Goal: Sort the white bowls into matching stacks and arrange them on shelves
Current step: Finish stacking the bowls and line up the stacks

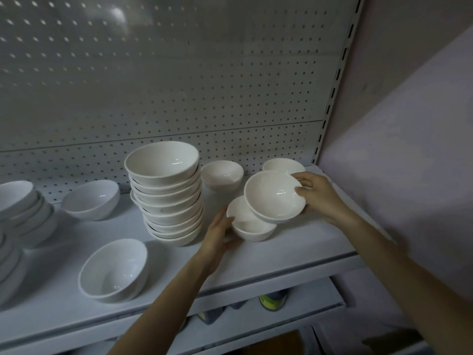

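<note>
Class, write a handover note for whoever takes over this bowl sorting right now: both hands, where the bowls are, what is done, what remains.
The right hand grips a tilted bowl by its rim, over the small bowl that the left hand holds on the shelf.
Done: tall stack at centre, more stacks far left.
Left: place the tilted bowl, then four loose bowls, two each side of the tall stack.
</note>
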Demonstrator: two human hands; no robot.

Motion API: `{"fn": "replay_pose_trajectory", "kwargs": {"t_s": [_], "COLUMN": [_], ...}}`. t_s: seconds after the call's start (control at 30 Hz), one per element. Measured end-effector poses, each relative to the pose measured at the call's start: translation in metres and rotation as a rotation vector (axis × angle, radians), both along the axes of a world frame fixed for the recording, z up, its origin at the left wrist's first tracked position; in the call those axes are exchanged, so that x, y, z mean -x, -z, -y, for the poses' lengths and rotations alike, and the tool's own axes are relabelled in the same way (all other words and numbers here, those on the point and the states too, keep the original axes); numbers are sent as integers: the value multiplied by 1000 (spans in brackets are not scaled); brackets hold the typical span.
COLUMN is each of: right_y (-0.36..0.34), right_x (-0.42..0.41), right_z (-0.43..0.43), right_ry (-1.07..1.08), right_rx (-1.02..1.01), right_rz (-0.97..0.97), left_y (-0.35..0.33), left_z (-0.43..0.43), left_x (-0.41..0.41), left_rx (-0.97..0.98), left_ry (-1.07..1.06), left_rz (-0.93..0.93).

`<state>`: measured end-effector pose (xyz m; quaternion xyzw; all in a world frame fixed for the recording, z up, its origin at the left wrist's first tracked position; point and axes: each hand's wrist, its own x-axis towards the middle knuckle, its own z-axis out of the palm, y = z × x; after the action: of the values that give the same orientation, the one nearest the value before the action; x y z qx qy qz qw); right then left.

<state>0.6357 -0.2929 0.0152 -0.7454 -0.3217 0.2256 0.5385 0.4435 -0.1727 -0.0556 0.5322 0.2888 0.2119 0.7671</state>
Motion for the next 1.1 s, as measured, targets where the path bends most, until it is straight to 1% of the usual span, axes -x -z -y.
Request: {"fn": "replay_pose_trajectory", "kwargs": {"t_s": [0.07,0.13,0.2,0.27,0.4,0.6,0.7,0.83,0.93,1.1], "right_y": [-1,-2,-1,3,14,29,31,35,36,39], "right_x": [7,13,16,19,22,25,27,28,26,27], "right_z": [-11,-18,-24,-27,-29,-29,-30,-32,-32,-28], "right_ry": [-21,-39,-45,-42,-30,1,6,6,14,-42], "right_rx": [24,52,83,101,165,312,330,353,351,338], "right_rz": [33,68,103,151,431,572,593,575,549,472], "left_y": [-3,-3,-2,0,5,9,8,8,5,1], "left_z": [3,6,8,8,10,11,12,13,13,10], "left_x": [1,1,1,0,-1,0,-1,-1,-2,-4], "left_rx": [-62,-198,-275,-286,-311,-318,-317,-297,-299,-298], "left_ry": [-56,-54,-41,-40,-39,-37,-43,-52,-54,-81], "left_rz": [-8,-2,0,-12,-35,-40,-42,-26,-16,1]}}
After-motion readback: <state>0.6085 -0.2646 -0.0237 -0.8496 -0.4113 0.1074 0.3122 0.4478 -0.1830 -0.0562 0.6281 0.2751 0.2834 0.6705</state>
